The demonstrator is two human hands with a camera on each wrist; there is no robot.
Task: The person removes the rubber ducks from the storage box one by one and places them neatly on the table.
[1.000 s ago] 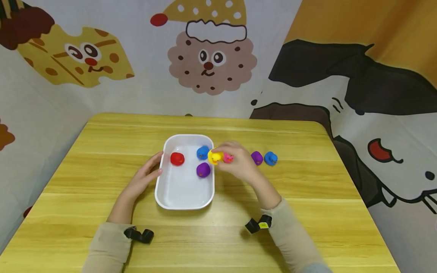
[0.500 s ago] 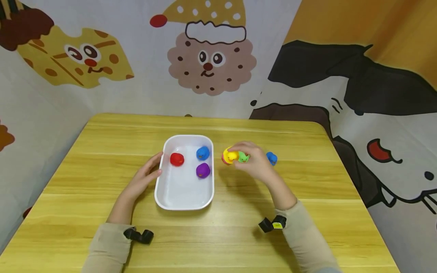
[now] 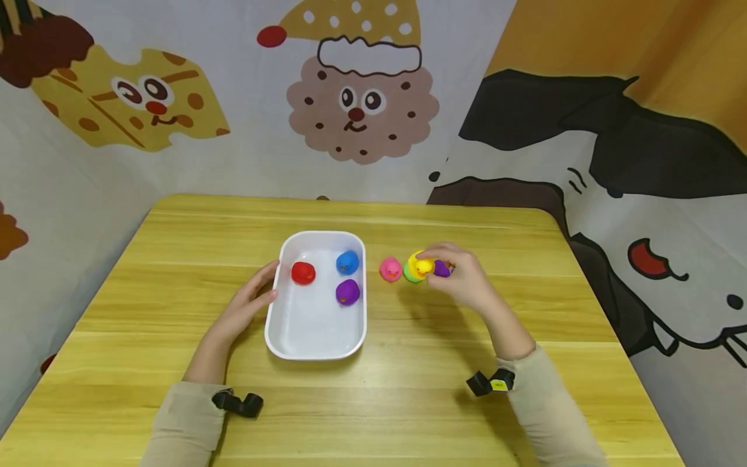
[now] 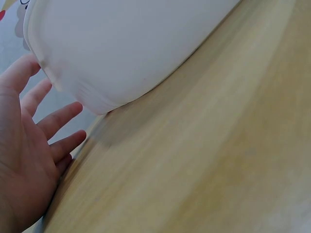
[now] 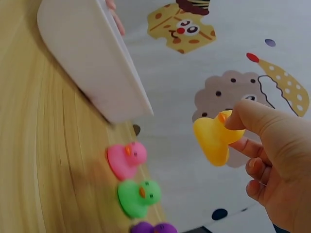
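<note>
Prog. est. partway: yellow duck not yet down | your R hand: pinching it, off tbl | L of grip: tray w/ red, blue, purple | out: pink L of grip, green below, 2nd purple by fingers | your L hand: loose, at tray

A white tray is borne by the yellow wood-grained counter, and just right of the tray a row is formed by a pink duck, a green duck and a purple duck.
</note>
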